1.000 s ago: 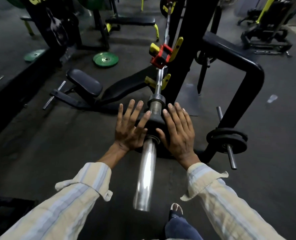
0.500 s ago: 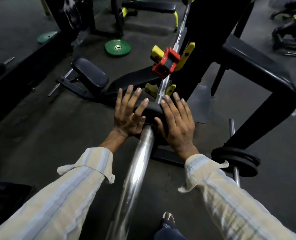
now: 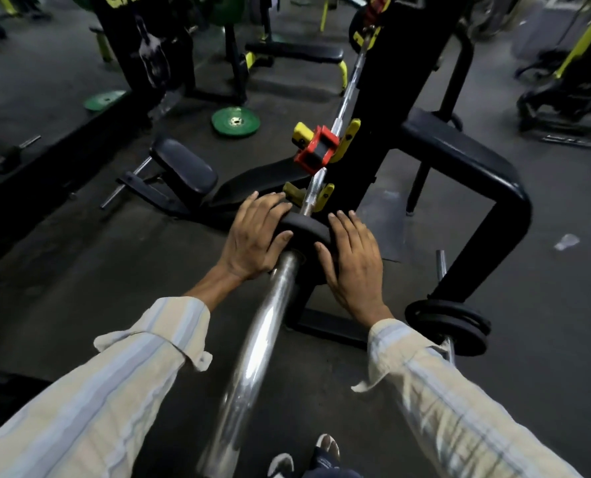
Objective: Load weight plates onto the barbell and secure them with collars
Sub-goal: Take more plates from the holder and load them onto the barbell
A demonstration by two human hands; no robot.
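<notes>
A chrome barbell sleeve [image 3: 256, 343] runs from below me up toward the rack. A small black weight plate [image 3: 306, 227] sits on the sleeve near its inner end. My left hand [image 3: 254, 241] grips the plate's left edge, fingers curled over its top rim. My right hand [image 3: 354, 263] lies flat against the plate's right side with fingers together. Past the plate, the bar's thin shaft [image 3: 347, 98] goes through a red and yellow rack hook [image 3: 321, 148]. No loose collar can be made out.
A black rack upright [image 3: 390, 81] stands right of the bar. Two black plates [image 3: 449, 322] hang on a storage peg at the right. An incline bench [image 3: 190, 170] lies left of the bar. Green plates [image 3: 235, 120] lie on the floor beyond it.
Both hands slid the black plate further along the sleeve toward the rack. My left fingers went from spread flat to curled over the plate's rim.
</notes>
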